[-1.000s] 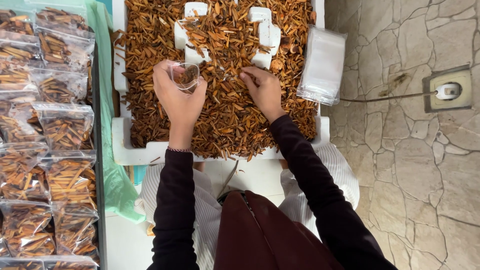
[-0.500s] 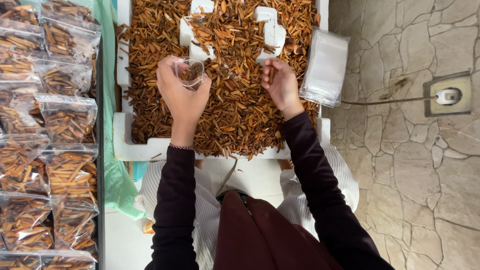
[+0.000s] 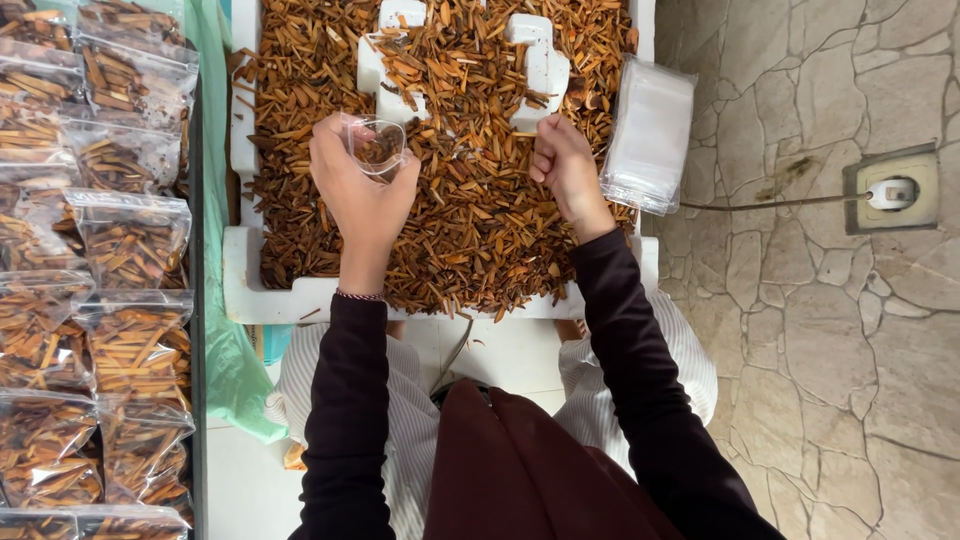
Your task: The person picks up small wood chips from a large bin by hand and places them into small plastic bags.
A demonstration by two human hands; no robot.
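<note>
A white foam tray in front of me is heaped with brown wood chips. My left hand holds a small clear plastic bag open over the heap, with a few chips inside it. My right hand is closed, knuckles up, pressed into the chips at the right side of the tray; what is in its fingers is hidden. Both arms wear dark long sleeves.
Several filled clear bags of chips lie in rows on the left, beside a green sheet. A stack of empty clear bags rests on the tray's right edge. A floor socket with a cable sits on the stone floor at right.
My right hand has moved from the middle of the heap to the right and closed into the chips. My left hand has kept the bag in place.
</note>
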